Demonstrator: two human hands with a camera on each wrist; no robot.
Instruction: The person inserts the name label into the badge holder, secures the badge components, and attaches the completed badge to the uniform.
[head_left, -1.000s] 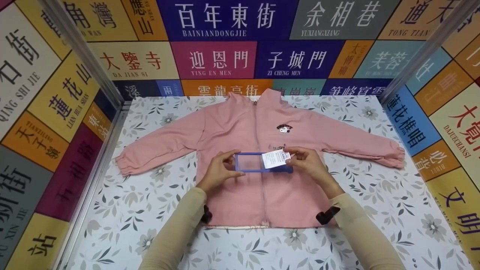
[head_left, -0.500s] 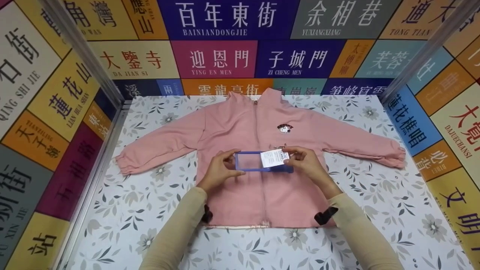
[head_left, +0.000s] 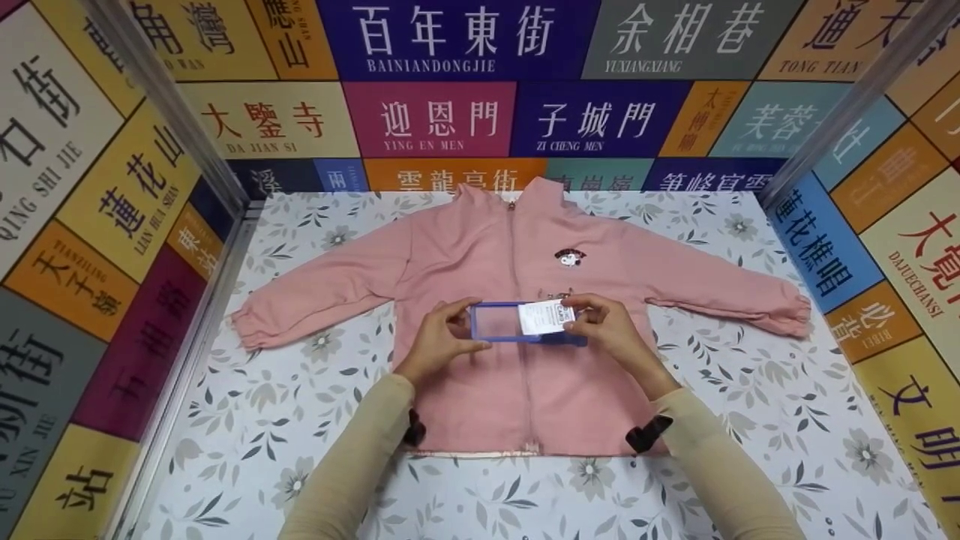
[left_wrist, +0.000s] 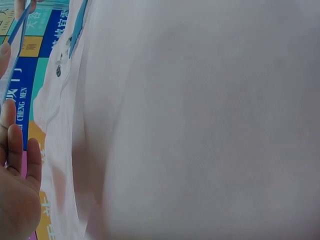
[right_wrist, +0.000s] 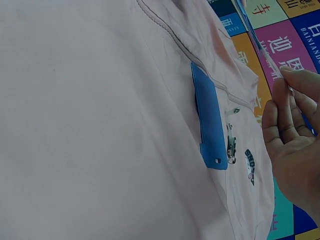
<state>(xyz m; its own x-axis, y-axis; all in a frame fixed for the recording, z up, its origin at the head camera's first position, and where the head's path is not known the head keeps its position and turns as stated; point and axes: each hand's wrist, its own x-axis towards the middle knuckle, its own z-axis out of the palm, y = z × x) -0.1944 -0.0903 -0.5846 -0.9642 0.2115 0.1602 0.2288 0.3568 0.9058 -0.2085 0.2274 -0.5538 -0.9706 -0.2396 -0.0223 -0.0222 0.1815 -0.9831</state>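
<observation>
My left hand holds the left end of a blue-framed clear card holder, fingers at its top corner and thumb below. A white card with printed text overlaps the holder's right part. My right hand pinches this card by its right end; the right wrist view shows thumb and finger meeting on its thin edge. Below, a flat blue plastic piece with a small slot at one end lies on the pink jacket. In the left wrist view, the left hand appears only at the edge.
The zipped jacket is spread face up with both sleeves stretched outward, on a white table with a leaf print. Printed panels with street names enclose the back and both sides.
The right hand has shifted slightly left, carrying the card farther over the holder. The left hand and the holder stay almost still, and the jacket has not moved.
</observation>
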